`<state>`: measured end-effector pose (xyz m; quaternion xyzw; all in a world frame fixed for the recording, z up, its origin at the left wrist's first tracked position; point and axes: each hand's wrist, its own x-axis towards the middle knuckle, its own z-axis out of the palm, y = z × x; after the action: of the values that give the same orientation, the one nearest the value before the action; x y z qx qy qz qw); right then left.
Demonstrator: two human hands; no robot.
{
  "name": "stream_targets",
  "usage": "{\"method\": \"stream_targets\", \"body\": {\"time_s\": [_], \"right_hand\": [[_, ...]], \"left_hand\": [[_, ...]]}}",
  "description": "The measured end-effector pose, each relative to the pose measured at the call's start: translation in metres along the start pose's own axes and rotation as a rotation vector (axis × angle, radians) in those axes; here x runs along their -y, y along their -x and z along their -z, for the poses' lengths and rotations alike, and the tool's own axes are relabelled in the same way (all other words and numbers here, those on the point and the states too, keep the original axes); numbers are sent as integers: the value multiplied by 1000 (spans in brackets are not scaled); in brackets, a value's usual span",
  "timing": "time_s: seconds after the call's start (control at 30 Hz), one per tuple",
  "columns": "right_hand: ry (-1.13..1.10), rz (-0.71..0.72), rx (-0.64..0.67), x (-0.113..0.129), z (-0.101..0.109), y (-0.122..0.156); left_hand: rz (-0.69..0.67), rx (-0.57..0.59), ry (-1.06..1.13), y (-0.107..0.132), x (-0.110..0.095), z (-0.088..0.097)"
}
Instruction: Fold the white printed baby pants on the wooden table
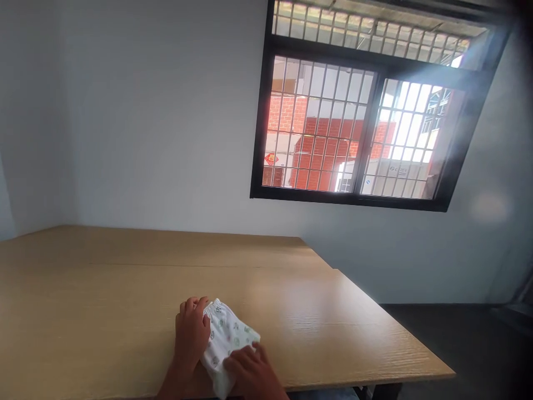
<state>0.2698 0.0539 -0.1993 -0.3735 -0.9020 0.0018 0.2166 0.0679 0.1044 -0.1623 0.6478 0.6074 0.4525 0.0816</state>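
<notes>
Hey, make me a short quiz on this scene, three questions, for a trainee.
1. True or false: the white patterned cloth lies on the wooden table.
2. Of the left hand and the right hand, how many touch the cloth? A none, B one, C both.
3. Fill in: the wall beyond the table holds a barred ____.
Key: 1 true; 2 C; 3 window.
</notes>
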Motion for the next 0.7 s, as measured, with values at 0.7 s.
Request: {"method": "stream_targets", "body": {"time_s": [0.7], "right_hand": [[-477,-22,-125,-12,20,29]], "left_hand": [[-396,502,402,74,48,43]]}}
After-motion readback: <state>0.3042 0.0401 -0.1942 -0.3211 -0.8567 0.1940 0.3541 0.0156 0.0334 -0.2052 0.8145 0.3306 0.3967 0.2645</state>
